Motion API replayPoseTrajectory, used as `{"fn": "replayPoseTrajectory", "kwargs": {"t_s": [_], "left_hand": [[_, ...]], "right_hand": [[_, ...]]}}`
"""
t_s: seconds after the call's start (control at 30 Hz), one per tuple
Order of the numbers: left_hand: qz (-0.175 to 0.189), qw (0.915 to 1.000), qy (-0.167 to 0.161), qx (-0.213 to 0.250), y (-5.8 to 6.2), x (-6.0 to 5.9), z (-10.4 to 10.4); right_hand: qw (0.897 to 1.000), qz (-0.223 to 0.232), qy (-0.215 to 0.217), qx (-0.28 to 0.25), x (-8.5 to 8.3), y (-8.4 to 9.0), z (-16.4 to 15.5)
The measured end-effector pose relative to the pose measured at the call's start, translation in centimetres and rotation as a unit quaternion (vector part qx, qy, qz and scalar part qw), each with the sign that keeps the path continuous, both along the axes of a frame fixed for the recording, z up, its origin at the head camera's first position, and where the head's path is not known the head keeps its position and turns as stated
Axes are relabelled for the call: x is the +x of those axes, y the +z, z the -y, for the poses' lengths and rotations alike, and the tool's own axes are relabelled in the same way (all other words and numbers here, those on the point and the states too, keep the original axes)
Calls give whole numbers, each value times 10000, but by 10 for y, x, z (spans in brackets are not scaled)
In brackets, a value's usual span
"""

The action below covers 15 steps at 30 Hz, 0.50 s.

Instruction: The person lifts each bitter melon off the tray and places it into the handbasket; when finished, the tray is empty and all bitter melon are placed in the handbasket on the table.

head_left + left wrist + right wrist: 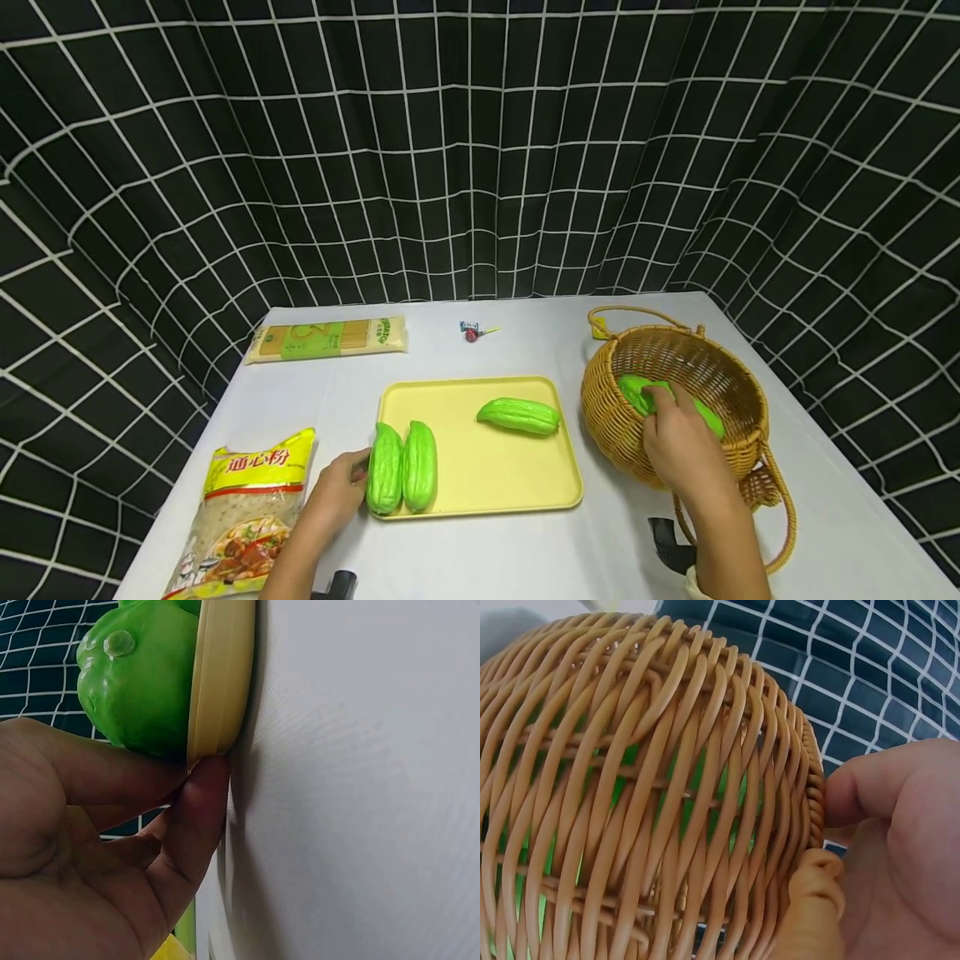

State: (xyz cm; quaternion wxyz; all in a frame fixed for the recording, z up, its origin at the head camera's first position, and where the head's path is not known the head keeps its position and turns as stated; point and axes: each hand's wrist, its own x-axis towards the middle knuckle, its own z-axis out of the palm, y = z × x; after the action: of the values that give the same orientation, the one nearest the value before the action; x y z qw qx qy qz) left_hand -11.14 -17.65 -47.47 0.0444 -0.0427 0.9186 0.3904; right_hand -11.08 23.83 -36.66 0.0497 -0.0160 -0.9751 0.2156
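Observation:
My left hand (337,492) pinches the left edge of a pale yellow tray (487,492) between thumb and fingers, beside two upright-lying green bitter melons; the outer bitter melon (386,469) and the inner bitter melon (420,467) lie side by side. A third bitter melon (519,416) lies crosswise at the tray's right. My right hand (682,437) reaches over the near rim into a wicker basket (615,433), its fingers curled on a green bitter melon (636,392). In the right wrist view, green shows through the weave (705,787), while the fingertips are hidden.
A bag of macaroni (251,508) lies left of my left forearm. Farther back are a pack of noodles (330,339), a lollipop (472,335) and a small blue wrapper (468,326). Basket handles (787,517) stick out front and back. A black grid curtain (480,167) surrounds the white table.

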Motion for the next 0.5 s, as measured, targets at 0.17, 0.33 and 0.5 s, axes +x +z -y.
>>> {"fn": "replayPoseTrajectory", "kwargs": {"t_s": [0.17, 0.33, 0.5], "left_hand": [[66, 9999, 39, 75, 0, 0, 0], [34, 9999, -2, 94, 0, 0, 0], [-139, 9998, -141, 53, -2, -1, 2]], "right_hand": [[9990, -409, -93, -133, -1, -4, 4], [9914, -1213, -154, -474, -1, -5, 15], [9591, -2677, 544, -742, -5, -9, 49]]}}
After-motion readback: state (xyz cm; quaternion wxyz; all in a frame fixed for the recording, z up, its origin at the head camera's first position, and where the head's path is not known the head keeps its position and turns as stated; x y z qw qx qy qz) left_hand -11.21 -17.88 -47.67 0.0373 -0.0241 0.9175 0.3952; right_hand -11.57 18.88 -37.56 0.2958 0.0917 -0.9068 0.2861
